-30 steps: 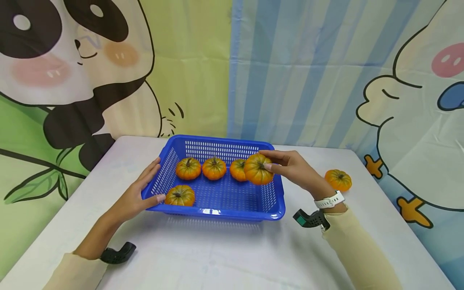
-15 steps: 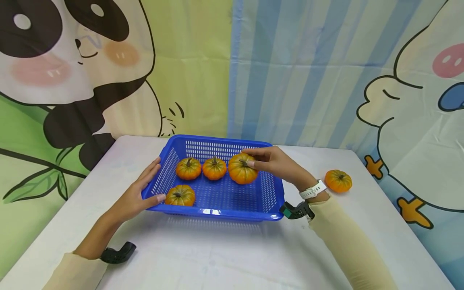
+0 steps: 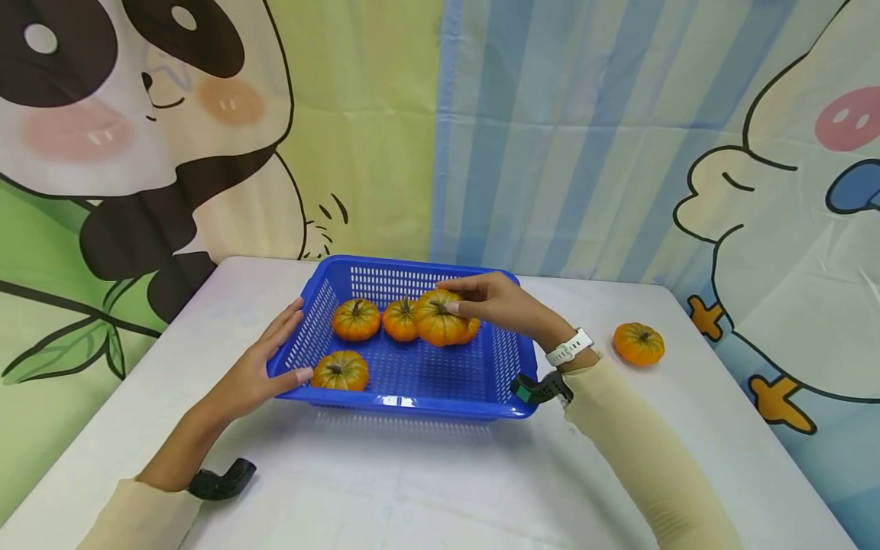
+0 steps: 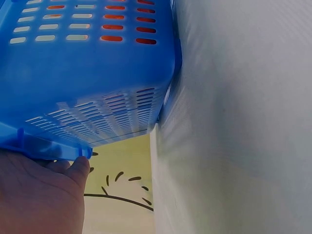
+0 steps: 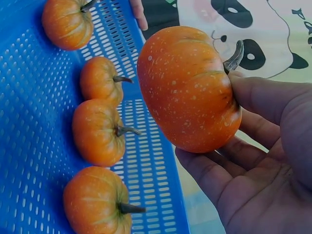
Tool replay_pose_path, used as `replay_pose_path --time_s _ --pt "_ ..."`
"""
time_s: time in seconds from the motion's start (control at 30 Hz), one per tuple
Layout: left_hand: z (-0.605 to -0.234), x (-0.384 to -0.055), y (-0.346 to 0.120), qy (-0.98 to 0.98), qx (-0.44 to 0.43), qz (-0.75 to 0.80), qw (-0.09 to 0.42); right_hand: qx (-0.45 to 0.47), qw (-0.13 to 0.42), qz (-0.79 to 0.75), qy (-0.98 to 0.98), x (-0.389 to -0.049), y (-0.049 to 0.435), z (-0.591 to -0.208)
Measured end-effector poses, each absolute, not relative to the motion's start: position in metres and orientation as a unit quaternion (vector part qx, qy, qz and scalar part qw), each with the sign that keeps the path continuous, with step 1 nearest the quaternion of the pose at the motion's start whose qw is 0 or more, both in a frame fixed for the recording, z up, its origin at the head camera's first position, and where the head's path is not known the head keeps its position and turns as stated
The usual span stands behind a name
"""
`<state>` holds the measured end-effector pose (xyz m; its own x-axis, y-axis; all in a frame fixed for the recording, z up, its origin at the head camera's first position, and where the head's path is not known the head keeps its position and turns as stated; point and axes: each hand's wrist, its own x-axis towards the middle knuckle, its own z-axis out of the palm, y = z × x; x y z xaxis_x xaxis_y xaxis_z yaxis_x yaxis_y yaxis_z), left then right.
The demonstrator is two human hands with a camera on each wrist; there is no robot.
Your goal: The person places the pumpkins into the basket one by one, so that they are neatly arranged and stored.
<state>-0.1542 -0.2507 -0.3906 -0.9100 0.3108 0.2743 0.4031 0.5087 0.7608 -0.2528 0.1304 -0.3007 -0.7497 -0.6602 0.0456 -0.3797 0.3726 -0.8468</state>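
A small orange pumpkin (image 3: 441, 317) with a short stem is held by my right hand (image 3: 496, 299), thumb near the stem and fingers on the other side. It is raised over the blue basket (image 3: 419, 405). In the right wrist view the held pumpkin (image 5: 187, 92) is apart from several pumpkins (image 5: 100, 131) in the basket. Three show along the back of the basket, one partly covered by the held pumpkin, and another pumpkin (image 3: 341, 371) sits at the front left. My left hand (image 3: 254, 374) rests on the basket's left front corner, fingers stretched along the rim.
One more pumpkin (image 3: 638, 344) lies on the white table (image 3: 385, 489), right of the basket. Printed curtains (image 3: 550, 153) with cartoon figures hang behind the table. A black strap device is on each wrist, and a white watch (image 3: 569, 347) on the right.
My right hand has moved left over the basket with the pumpkin, from near the right wall to in front of the back-row pumpkins. The left hand and basket stay in place.
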Motion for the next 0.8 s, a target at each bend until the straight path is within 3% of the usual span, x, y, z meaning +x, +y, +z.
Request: replay_pose_path --time_s 0.8 --pt "-0.390 -0.153 -0.249 -0.868 -0.205 -0.450 0.055 -0.393 0.226 -0.358 0.816 -0.264 0.067 -0.310"
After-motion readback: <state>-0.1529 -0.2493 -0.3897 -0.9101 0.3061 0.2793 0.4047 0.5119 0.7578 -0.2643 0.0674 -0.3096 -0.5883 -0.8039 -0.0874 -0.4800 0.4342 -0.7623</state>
